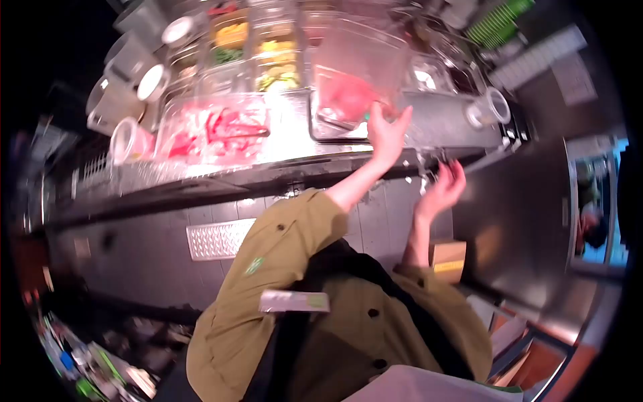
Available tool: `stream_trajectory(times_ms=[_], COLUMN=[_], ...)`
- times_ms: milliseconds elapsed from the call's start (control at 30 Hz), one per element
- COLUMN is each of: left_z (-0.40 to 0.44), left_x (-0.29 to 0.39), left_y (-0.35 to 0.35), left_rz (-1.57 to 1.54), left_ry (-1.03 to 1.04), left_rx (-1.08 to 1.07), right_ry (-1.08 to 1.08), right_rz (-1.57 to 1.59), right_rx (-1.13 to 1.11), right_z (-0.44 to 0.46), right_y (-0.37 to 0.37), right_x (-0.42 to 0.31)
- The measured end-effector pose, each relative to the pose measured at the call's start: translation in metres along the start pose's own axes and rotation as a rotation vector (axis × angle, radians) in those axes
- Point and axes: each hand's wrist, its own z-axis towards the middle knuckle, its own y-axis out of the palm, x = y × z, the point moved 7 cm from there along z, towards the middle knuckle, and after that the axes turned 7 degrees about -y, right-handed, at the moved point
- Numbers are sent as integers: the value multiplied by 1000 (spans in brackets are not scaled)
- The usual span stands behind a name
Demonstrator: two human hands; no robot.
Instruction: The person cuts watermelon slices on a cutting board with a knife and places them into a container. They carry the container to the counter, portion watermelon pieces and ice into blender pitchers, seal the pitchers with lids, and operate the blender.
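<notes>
My left hand (pixel 387 137) reaches over the counter to the near right corner of a clear plastic container (pixel 362 50) with red-pink food (pixel 345 97) in its lower part. Its thumb and fingers are spread, and the fingertips appear to touch the container's side beside a small green mark. Lower and to the right, my right hand (pixel 442 193) is raised at the counter's front edge, fingers bent and apart. Close to its fingertips are shiny metal pieces (pixel 423 171), too blurred to name. No object shows in the right hand.
A clear tray of red strips (pixel 221 130) sits on the counter's left, beside a white cup (pixel 132 141). Behind are tubs of yellow pieces (pixel 278 47). Another cup (pixel 489 107) stands right, near stacked green items (pixel 499 27). A cardboard box (pixel 447 261) is below.
</notes>
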Motion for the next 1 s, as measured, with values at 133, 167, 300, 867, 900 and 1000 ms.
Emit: stream_trajectory(times_ms=[133,167,300,867,900,1000], left_z=[8,-9,-55,-192,-188,-161], left_x=[18,42,64,40,26,-22], left_y=[-51,-70,-156,-900,-947,-1091], left_rz=[-352,-458,-588,338,415,19], left_ry=[42,10,-71,226,221,280], left_rx=[56,-45,-421,877,959,1193], right_ry=[44,95,221,-398,-541,-794], right_rz=[-121,-55,-205,285,400,433], right_rx=[124,112,-127,-1894,-1828,-1735], right_z=[-15,-21,-52,-688,-714,-791], right_y=[-67,-78,-91,396,423,515], right_x=[54,75,146,-267,-302,-408])
